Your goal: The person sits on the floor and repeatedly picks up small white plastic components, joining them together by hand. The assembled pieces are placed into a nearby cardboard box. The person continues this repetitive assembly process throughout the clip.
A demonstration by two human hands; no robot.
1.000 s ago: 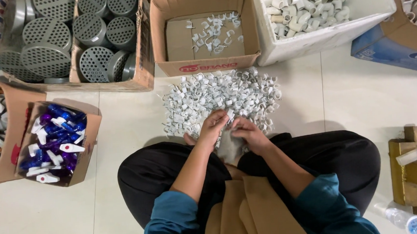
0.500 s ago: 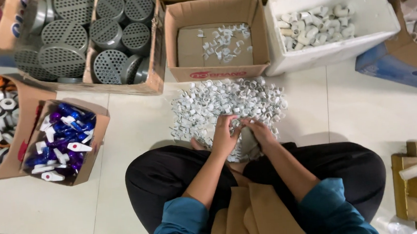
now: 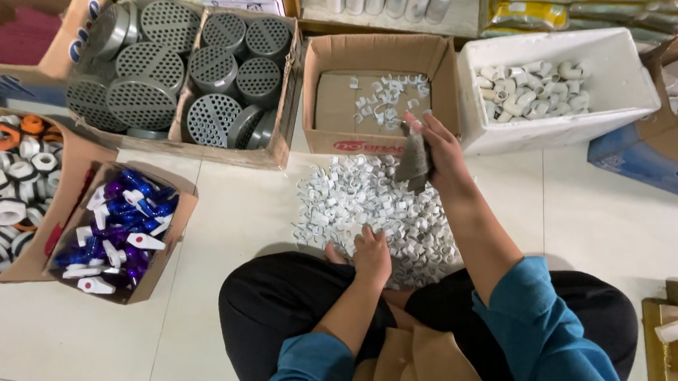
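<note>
The left hand [image 3: 369,254] rests fingers-down on the near edge of the pile [image 3: 372,212] of small white fittings on the floor; whether a piece is pinched underneath cannot be told. The right hand [image 3: 435,148] is raised near the front wall of the open cardboard box [image 3: 381,56], closed on a grey cloth [image 3: 414,164] that hangs below the fingers. Single fittings are too small to be resolved.
</note>
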